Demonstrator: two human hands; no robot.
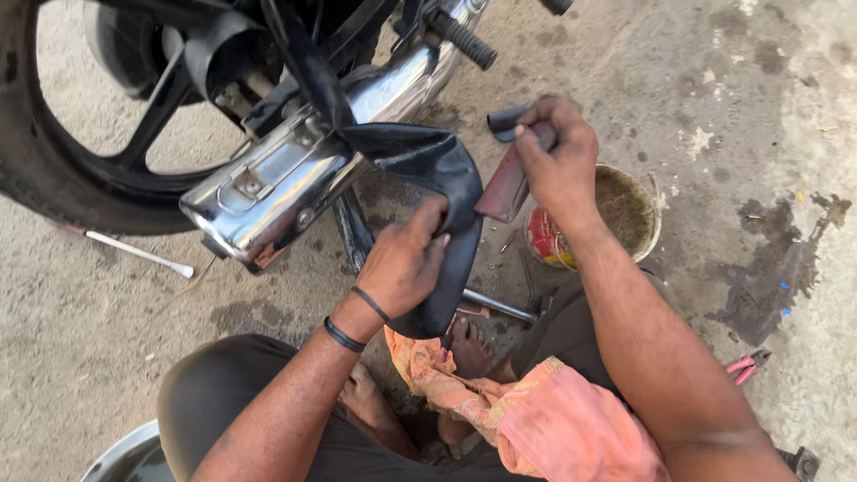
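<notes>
Glossy chrome exhaust (286,178), matt black rubber tube (437,170)

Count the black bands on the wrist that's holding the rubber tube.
2: both circle the left wrist below the left hand, one thin band nearer the hand, one thicker band just behind it. Undersides are hidden.

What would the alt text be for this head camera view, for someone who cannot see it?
Seen from above, a crouching person's left hand grips a black rubber inner tube while the right hand presses a flat reddish tool against it. A motorcycle's chrome exhaust and rear wheel are just ahead, with a small tin and pliers on the concrete ground.
</notes>
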